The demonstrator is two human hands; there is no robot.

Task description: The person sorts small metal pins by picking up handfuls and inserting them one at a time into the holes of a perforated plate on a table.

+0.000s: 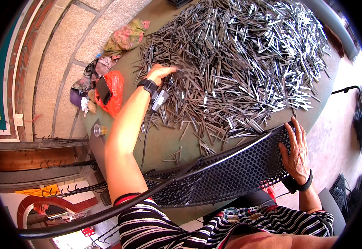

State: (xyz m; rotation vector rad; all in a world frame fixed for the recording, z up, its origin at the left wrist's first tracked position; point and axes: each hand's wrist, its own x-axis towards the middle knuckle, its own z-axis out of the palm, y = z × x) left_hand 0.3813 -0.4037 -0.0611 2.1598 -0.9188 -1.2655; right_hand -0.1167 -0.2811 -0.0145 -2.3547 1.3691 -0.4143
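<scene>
Table: green round table (pixel 189 145) carried a big heap of metal strips (pixel 239 62).
Left hand (pixel 161 73): reached flat, fingers spread, onto the heap's near edge.
Right hand (pixel 296 149): gripped the perforated black tray (pixel 231 174) at its rim.
Beside: red bag (pixel 113 93) lay left.

The person wore a short-sleeved top in black and white stripes, with a thin red edging at the left sleeve's hem and a patch of patterned, multicoloured print near the chest. Both forearms were bare below the sleeves. Around the left wrist sat a black band (pixel 149 86) with a chunky face like a watch, and just beside it a small grey boxy device (pixel 159 99) from which a thin dark cable (pixel 144 137) trailed back along the arm. The right wrist carried a plain black strap (pixel 299 184), wider and softer-looking. The left hand (pixel 160 73) and right hand (pixel 296 149) were ungloved.
</scene>
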